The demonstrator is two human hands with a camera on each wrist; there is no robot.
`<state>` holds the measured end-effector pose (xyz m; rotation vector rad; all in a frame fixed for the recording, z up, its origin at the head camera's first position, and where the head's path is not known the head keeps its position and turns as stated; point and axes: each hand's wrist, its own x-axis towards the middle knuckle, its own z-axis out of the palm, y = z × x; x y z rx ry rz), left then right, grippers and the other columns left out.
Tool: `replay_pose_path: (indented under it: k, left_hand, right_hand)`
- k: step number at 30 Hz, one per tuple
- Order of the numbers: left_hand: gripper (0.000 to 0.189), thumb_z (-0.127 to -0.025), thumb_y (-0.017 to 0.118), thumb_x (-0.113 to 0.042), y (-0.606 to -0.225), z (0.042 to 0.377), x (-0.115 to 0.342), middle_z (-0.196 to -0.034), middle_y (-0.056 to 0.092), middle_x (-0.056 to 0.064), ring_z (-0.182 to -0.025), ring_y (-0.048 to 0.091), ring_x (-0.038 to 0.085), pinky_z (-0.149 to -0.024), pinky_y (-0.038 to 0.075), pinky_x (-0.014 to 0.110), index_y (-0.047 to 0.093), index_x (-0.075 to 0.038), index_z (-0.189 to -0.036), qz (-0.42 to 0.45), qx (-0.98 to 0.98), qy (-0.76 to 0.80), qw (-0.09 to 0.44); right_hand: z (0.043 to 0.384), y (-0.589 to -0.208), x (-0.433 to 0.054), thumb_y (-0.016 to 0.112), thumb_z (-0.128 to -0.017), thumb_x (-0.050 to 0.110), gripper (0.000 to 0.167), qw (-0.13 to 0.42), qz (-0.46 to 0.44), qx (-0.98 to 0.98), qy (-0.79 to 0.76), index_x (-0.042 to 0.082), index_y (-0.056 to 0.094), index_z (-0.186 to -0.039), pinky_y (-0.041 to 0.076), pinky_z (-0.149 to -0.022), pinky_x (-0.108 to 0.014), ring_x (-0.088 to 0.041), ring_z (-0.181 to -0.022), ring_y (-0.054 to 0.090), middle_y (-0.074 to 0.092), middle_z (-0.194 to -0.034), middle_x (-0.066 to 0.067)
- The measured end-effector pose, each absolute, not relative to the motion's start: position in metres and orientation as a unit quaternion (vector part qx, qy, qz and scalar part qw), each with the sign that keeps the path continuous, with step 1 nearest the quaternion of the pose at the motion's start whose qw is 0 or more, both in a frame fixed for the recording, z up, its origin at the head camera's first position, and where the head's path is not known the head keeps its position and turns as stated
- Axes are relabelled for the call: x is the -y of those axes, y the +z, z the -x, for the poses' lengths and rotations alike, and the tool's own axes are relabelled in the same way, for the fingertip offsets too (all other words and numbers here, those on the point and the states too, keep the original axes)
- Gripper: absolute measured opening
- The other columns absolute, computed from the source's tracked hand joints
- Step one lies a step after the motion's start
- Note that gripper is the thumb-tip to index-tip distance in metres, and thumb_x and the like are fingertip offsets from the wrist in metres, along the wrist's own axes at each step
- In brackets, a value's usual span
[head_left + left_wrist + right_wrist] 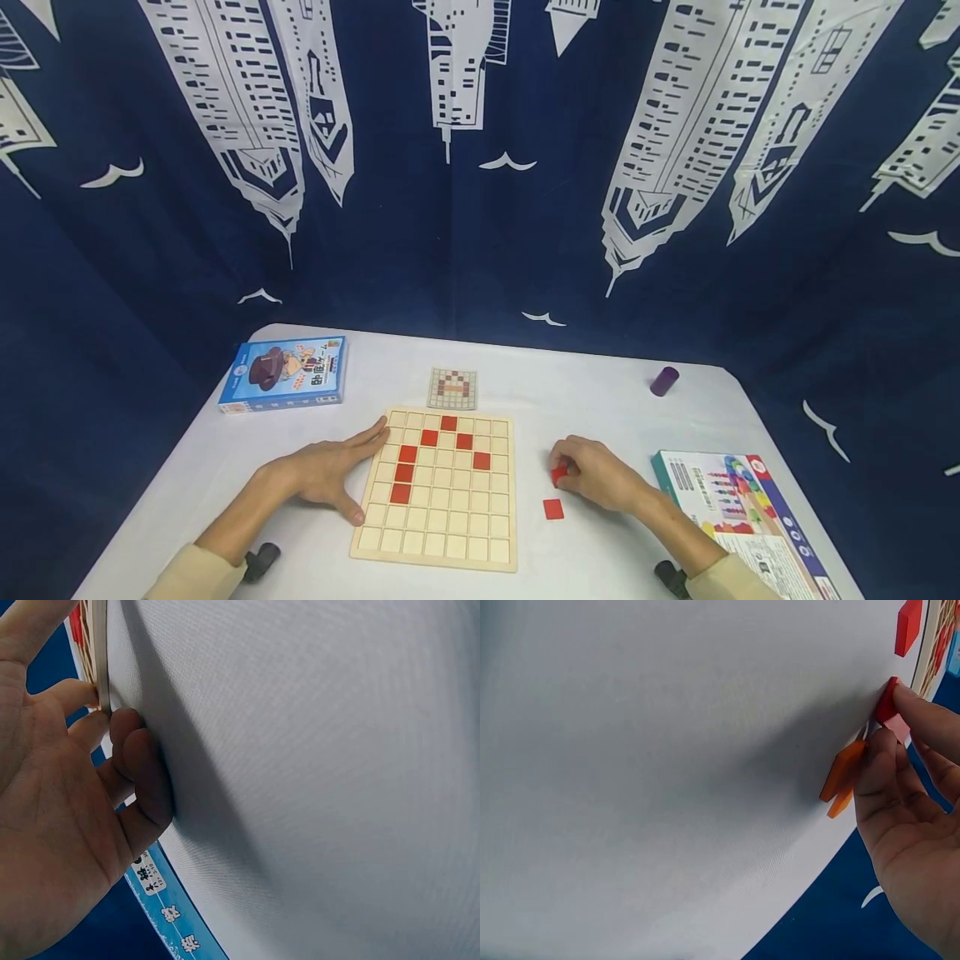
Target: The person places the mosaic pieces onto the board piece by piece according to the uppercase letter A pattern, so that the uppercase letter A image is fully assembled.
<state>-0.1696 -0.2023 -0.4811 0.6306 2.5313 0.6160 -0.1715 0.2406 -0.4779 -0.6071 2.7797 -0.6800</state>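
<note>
A wooden grid board point(435, 546) lies flat, with several red square tiles point(403, 473) in its upper cells. The left hand point(326, 473) spreads its fingers along the board's left edge, thumb and fingertips right at the rim. To the right of the board, the right hand point(600, 477) pinches a red tile point(887, 701) between thumb and fingers, low over the table. Another loose red tile point(552, 509) lies just in front of that hand. Orange tiles point(844, 771) show beside the fingers in the right wrist view; the hand hides them from the head view.
A small pattern card point(453, 389) lies behind the board. On the white table point(570, 392) are a blue game box point(288, 372) at back left, a purple cylinder point(664, 381) at back right, and a colourful box point(750, 517) beside the right forearm. A dark patterned curtain point(465, 233) hangs behind.
</note>
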Motion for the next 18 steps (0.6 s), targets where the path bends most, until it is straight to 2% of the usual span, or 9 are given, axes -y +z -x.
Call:
replay_pose_path:
  k: [7, 18]
  left_hand:
    - [0.131, -0.055, 0.090, -0.060, -0.482, 0.170, 0.202, -0.170, 0.005, -0.002, -0.149, 0.030, 0.038, -0.107, 0.037, 0.065, 0.024, -0.020, -0.162, -0.232, -0.919, 0.222, 0.227]
    - [0.132, -0.055, 0.090, -0.059, -0.483, 0.170, 0.202, -0.170, 0.005, -0.003, -0.149, 0.030, 0.037, -0.108, 0.038, 0.064, 0.024, -0.020, -0.162, -0.229, -0.920, 0.222, 0.228]
  right_hand:
    - [0.172, -0.480, -0.239, 0.079, -0.085, 0.008, 0.020, 0.114, 0.207, -0.932, -0.274, 0.024, 0.068, -0.090, 0.050, -0.070, -0.022, -0.010, -0.078, 0.056, 0.059, -0.081, 0.014]
    - [0.171, -0.479, -0.223, 0.072, -0.089, 0.004, 0.014, 0.157, 0.219, -0.884, -0.382, 0.016, 0.072, -0.095, 0.055, -0.069, -0.022, -0.010, -0.075, 0.064, 0.068, -0.084, 0.005]
